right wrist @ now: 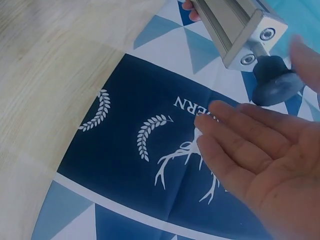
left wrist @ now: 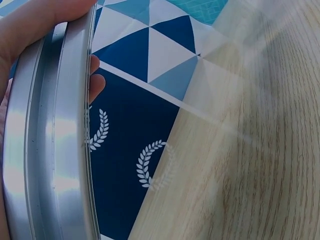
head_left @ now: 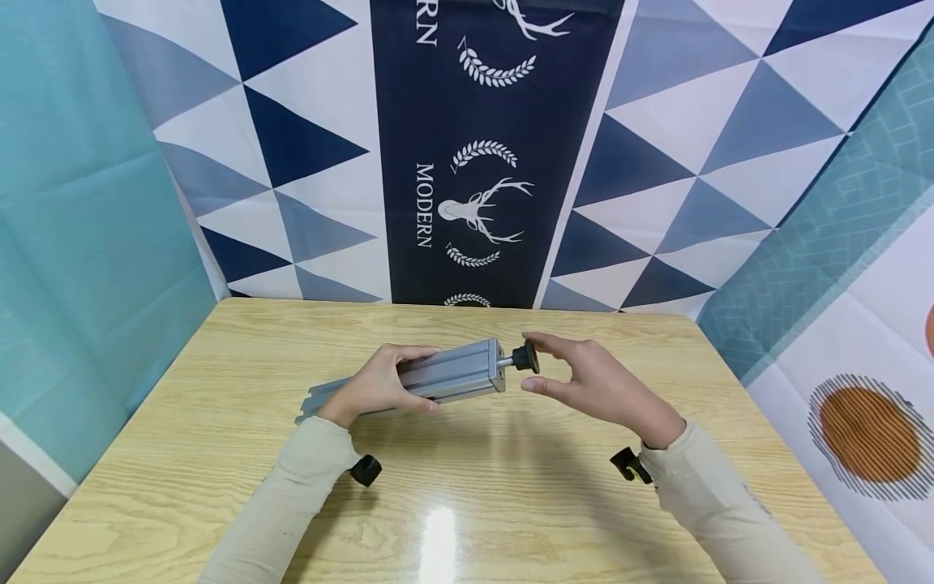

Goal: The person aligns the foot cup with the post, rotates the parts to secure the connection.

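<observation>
A length of silver aluminium profile (head_left: pixel 456 371) slants over the table, its right end raised. From that end a short metal rod carries a black levelling foot (head_left: pixel 525 357) with a round base. My left hand (head_left: pixel 383 377) grips the profile near its middle, and its grooved side (left wrist: pixel 55 135) fills the left of the left wrist view. Beside the foot is my right hand (head_left: pixel 587 377), thumb and fingers spread on either side of the round base. In the right wrist view the fingers (right wrist: pixel 250 140) are extended, and two bolt heads show on the profile's end plate (right wrist: pixel 257 37).
Beneath both hands lies a wood-grain table (head_left: pixel 467 503). A patterned cloth (head_left: pixel 474 162) hangs behind its far edge, with a teal cloth (head_left: pixel 95 227) at the left and another patterned cloth (head_left: pixel 839 389) at the right. Black wrist cameras (head_left: pixel 365 470) sit below the hands.
</observation>
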A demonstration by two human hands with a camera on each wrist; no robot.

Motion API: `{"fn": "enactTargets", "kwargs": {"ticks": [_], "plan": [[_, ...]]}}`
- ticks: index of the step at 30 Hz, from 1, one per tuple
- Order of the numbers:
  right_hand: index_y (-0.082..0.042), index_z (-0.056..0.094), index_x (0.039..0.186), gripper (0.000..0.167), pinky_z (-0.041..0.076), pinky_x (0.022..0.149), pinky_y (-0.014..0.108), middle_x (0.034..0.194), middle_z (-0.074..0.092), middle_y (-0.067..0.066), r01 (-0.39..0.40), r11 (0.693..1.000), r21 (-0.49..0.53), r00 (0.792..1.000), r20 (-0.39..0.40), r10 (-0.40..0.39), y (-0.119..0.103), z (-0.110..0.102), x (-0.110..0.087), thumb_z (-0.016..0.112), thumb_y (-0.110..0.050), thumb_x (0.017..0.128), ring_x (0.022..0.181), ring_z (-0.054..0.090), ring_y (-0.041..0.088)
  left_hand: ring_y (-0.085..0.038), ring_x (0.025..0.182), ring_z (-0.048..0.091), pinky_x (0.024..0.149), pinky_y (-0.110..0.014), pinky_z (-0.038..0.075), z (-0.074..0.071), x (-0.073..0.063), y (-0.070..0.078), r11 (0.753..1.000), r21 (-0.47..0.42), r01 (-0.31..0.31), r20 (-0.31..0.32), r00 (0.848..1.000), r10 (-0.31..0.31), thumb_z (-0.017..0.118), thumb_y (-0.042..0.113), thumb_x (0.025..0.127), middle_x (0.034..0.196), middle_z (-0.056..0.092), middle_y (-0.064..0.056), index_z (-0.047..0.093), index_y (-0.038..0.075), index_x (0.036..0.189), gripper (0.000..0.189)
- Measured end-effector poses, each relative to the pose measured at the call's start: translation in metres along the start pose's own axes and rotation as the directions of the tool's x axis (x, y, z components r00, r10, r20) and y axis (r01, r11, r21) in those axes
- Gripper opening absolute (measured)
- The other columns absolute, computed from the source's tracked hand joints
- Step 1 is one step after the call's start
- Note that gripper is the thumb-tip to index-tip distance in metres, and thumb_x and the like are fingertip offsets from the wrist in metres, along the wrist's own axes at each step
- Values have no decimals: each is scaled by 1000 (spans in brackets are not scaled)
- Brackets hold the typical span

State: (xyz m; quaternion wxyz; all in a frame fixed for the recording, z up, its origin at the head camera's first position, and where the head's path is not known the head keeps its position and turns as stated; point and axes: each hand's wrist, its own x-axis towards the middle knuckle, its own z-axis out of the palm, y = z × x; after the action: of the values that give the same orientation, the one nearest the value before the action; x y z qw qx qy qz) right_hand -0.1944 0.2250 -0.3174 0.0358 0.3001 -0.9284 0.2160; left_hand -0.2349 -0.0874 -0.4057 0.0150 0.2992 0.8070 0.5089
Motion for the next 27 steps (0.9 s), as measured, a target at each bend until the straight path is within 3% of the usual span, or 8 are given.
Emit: {"fn": "enactTargets", "kwargs": {"ticks": [4,8,10,12,17,19,22,27], "plan": [[-14,35,149,74,41,100,48,145,47,7,88,996,4,996,3,-89,0,-2,0,73,-26,86,130,47,26,-18,106,60,92,-39,46,1,0,2,1000,9,1,3,1000,-1,89,14,64,129,61,-7,60,9,132,73],[-12,44,144,66,41,101,46,142,50,6,155,988,1,988,-16,-155,-1,-3,0,73,-12,85,130,47,24,-18,105,60,91,-39,46,1,0,2,1000,7,-3,4,1000,3,90,15,64,128,61,-7,60,9,131,73],[-10,49,141,60,44,98,46,137,55,7,156,988,-10,987,-33,-157,0,-2,0,73,-14,86,125,52,24,-18,104,61,91,-39,47,1,0,1,1000,-3,-1,3,1000,1,89,14,64,128,61,-7,60,10,131,73],[-8,53,137,54,49,89,44,129,61,9,132,991,-11,990,-43,-132,0,-1,-1,71,-22,88,100,66,23,-18,103,61,90,-38,47,2,0,1,1000,-13,3,1,1000,-2,89,13,65,127,61,-7,61,11,130,72],[-7,66,119,46,50,74,36,105,72,5,39,999,4,997,-65,-39,3,4,0,64,-43,90,77,67,15,-19,103,60,90,-39,47,3,0,1,1000,-11,13,-6,1000,-13,89,12,65,127,61,-7,61,12,130,71],[-11,70,110,40,52,72,34,97,72,0,2,1000,27,998,-65,0,4,6,0,63,-45,90,90,68,15,-18,104,60,90,-39,46,3,0,2,1000,-3,20,-10,1000,-20,89,14,64,128,61,-6,61,12,130,72],[-14,72,103,36,52,69,32,92,72,-3,-45,996,71,998,-49,48,6,8,1,62,-47,91,90,67,14,-18,102,60,90,-39,47,1,0,1,1000,9,30,-16,999,-30,90,18,64,127,62,-5,61,13,131,73],[-11,64,123,53,51,85,44,110,70,4,-31,998,64,999,-29,32,5,4,1,65,-50,87,105,65,22,-18,101,60,89,-39,47,-1,-1,1,999,17,46,-16,999,-46,90,21,63,124,63,-5,61,14,131,74]]}}
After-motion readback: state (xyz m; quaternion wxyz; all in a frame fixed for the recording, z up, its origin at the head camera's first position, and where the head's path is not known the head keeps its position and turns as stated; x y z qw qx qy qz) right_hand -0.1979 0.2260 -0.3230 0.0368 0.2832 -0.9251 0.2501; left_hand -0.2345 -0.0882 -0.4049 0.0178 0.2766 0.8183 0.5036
